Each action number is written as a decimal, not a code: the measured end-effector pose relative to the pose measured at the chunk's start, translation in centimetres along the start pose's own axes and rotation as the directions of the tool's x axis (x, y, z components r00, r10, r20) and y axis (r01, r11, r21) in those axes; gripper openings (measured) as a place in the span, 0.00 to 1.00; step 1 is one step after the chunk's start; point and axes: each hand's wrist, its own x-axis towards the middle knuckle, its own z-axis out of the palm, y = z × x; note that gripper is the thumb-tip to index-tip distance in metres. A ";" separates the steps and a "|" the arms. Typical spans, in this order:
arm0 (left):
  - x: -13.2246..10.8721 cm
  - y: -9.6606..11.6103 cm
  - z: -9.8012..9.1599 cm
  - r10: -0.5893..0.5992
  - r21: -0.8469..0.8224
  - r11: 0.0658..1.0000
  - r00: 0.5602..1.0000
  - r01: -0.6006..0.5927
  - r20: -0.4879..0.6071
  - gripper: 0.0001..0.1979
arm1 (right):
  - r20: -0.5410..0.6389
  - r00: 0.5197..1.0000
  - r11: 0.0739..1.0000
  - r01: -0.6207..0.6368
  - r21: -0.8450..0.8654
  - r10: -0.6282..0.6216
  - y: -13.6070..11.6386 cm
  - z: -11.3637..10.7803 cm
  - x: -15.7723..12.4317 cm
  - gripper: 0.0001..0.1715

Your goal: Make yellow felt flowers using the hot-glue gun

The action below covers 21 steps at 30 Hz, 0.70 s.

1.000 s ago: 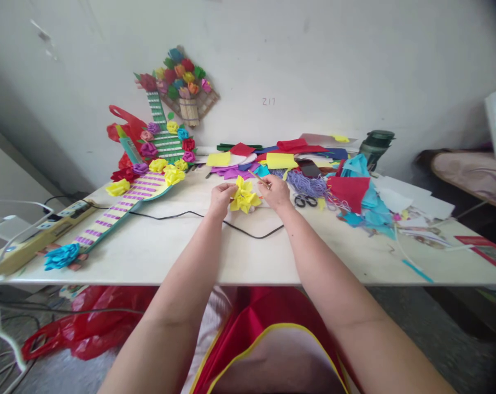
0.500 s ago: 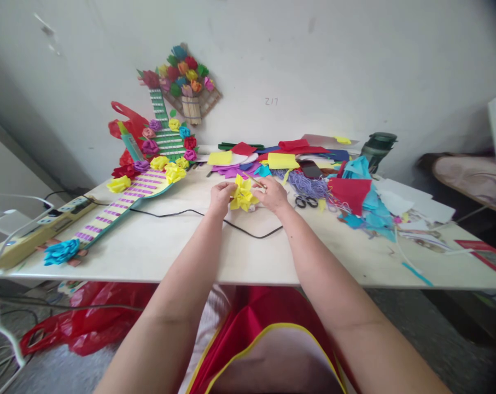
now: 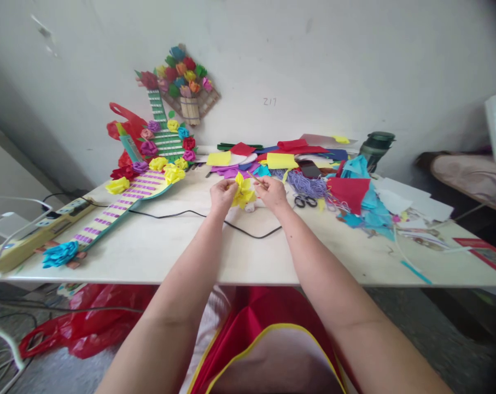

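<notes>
Between my hands, just above the table, is a yellow paper flower with pointed petals. My left hand is closed on its left side, fingertips pinching a petal. In my right hand a thin wooden stick is pinched, its tip pointing up and left over the flower's right edge. Some of the flower is hidden behind my left fingers. Something small and whitish shows just below the flower; I cannot make out what it is.
Black scissors lie right of my hands by purple shredded paper. Coloured paper sheets line the back. A black cable crosses the table. Flower-trimmed craft panels stand at left, a dark bottle at right.
The stick has lifted slightly off the petals, with its tip now higher. The flower has turned a little in my left fingers, and my right hand has barely shifted.
</notes>
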 end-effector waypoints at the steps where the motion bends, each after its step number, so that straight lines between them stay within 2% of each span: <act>1: 0.0 0.0 0.0 0.026 0.021 0.999 1.000 -0.026 -0.005 0.08 | -0.005 1.000 0.999 0.002 0.034 -0.001 0.1 0.1 0.1 0.13; 5: -0.2 0.2 0.2 0.066 0.069 0.996 0.998 -0.065 -0.022 0.08 | -0.023 0.999 0.993 0.042 0.112 -0.040 0.0 0.3 0.2 0.15; 12: -0.3 0.1 0.5 0.100 0.100 0.990 0.995 -0.098 -0.013 0.09 | -0.004 0.996 0.996 0.084 -0.004 -0.084 -1.7 -0.5 -0.2 0.18; 21: -0.6 0.4 0.6 0.180 0.247 0.953 0.984 -0.173 -0.009 0.07 | 0.018 1.000 0.988 -0.019 -0.155 0.022 -2.6 0.1 0.2 0.15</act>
